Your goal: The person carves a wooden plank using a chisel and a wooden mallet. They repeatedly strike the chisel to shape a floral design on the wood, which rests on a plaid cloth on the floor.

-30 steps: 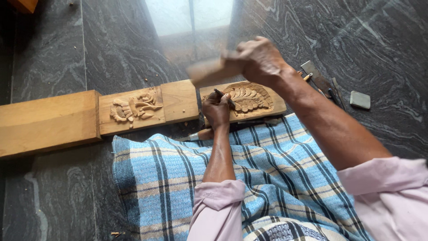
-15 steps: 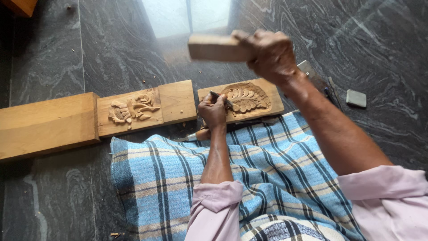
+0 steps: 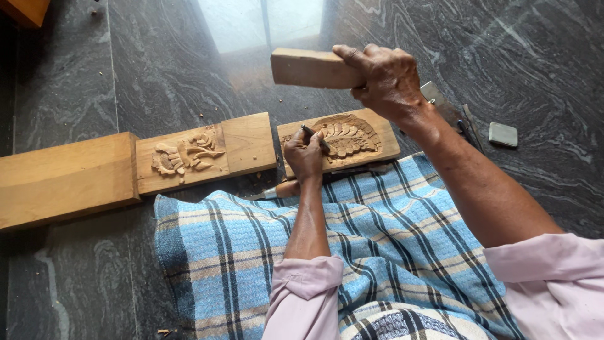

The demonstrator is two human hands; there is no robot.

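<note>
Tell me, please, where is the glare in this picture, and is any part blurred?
Head view: a bright window reflection washes out the polished stone floor at top centre; the right hand with the wooden block is slightly soft; the left hand, chisel and carved panel look sharp.

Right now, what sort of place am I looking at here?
Probably a home or small workshop for hand woodcarving, on a polished stone floor: carved wooden panel, wooden mallet in the right hand, chisel in the left hand.

The left hand [image 3: 305,154] is covering most of the thin dark chisel [image 3: 314,137], and the long plain wooden beam [image 3: 63,179] is running off the left edge.
</note>
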